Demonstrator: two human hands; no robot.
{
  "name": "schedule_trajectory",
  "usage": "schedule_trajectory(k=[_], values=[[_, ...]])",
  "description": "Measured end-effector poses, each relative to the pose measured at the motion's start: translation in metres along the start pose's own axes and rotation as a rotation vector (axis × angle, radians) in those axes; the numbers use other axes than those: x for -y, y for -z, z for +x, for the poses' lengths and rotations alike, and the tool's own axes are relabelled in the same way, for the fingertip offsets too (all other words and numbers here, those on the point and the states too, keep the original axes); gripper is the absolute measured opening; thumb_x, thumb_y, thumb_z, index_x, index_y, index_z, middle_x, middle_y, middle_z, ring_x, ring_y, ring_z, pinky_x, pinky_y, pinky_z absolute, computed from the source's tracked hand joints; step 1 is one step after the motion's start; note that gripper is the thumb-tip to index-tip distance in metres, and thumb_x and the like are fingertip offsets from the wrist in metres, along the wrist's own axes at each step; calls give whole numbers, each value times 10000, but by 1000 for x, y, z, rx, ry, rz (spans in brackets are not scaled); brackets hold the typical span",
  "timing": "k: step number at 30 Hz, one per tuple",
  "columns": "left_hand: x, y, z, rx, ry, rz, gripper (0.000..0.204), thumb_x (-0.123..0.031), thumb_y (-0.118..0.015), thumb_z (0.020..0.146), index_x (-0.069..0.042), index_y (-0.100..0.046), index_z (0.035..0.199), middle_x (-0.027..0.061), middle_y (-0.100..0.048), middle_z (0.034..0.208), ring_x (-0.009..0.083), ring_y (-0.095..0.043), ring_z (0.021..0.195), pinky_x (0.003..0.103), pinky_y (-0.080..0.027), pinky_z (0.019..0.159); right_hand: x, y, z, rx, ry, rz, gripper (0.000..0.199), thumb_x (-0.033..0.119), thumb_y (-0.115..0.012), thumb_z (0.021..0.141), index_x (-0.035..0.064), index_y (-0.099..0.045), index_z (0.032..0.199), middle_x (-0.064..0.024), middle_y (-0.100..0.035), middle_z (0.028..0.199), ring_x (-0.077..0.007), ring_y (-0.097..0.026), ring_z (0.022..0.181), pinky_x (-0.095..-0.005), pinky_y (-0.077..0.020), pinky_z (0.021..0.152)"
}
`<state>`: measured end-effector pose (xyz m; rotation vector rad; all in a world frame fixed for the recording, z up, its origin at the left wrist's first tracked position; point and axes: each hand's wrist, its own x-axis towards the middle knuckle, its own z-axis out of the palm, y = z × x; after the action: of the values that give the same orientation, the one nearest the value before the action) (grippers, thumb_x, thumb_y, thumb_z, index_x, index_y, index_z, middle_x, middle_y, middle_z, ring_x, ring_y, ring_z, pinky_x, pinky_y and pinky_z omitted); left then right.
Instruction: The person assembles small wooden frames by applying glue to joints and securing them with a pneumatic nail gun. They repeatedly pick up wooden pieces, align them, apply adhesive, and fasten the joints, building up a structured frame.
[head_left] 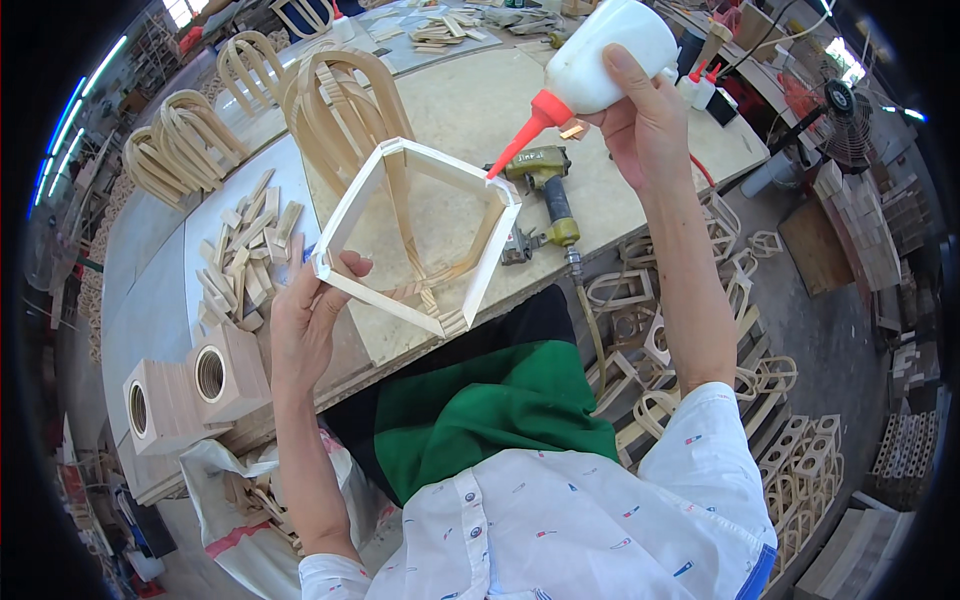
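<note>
My left hand (pixel 308 305) grips the left corner of a five-sided wooden frame (pixel 400 308), holding it tilted over the table's front edge. In my right hand (pixel 648 120) is a white squeeze bottle (pixel 612 60), tipped down to the left. Its red nozzle (pixel 525 140) reaches the frame's right upper corner, where a little white stuff, maybe glue, shows near the tip. Behind the frame stands a bent-wood piece of several curved strips (pixel 345 110). Right of the frame, a green nail gun (pixel 548 190) lies on the table with a hose attached.
Loose wood offcuts (pixel 245 250) lie in a pile on the left. Two wooden blocks with round holes (pixel 208 375) sit at the table's near left edge. More curved wood loops (pixel 195 135) stand farther back. Many small wooden frames (pixel 650 285) crowd the lower right. A black fan (pixel 845 120) stands at right.
</note>
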<state>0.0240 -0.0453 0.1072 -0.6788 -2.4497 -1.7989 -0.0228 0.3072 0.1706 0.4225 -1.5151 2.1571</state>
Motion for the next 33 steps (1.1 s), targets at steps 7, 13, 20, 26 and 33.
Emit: schedule_trajectory(k=[7, 13, 20, 26, 33], values=[[0, -4, 0, -88, 5, 7, 198, -59, -593, 912, 35, -616, 1085, 85, -668, 929, 140, -624, 872, 272, -479, 789, 7, -6, -9, -56, 28, 91, 450, 244, -595, 937, -17, -448, 1273, -146, -606, 1168, -275, -638, 1053, -450, -570, 861], [6, -1, 0, -71, 110, 169, 259, -62, -573, 939, 35, -582, 1179, 67, -672, 986, 110, -596, 944, 255, -447, 879, 20, -31, -41, 8, -67, 79, 487, 292, -566, 952, -36, -425, 1284, -187, -594, 1184, -336, -610, 1103, -458, -550, 900], [3, -8, 3, -152, 0, 78, 223, -81, -655, 882, 18, -636, 1082, 36, -644, 799, 78, -556, 744, 234, -441, 706, 21, -60, -59, 5, -129, 208, 470, 252, -690, 879, -53, -494, 1178, -125, -625, 1061, -214, -664, 955, -379, -586, 809], [-1, -10, 4, -155, -19, 65, 227, -77, -657, 880, 19, -636, 1084, 42, -649, 813, 80, -563, 744, 238, -446, 714, 18, -60, -60, 1, -132, 179, 465, 248, -704, 869, -56, -504, 1158, -126, -622, 1056, -210, -664, 946, -392, -584, 811], [3, -8, 4, -140, 0, 91, 223, -79, -662, 874, 19, -638, 1072, 49, -615, 779, 79, -530, 709, 236, -429, 683, 21, -52, -59, -26, -104, 134, 449, 242, -707, 866, -54, -518, 1146, -114, -627, 1040, -201, -665, 934, -380, -583, 806]])
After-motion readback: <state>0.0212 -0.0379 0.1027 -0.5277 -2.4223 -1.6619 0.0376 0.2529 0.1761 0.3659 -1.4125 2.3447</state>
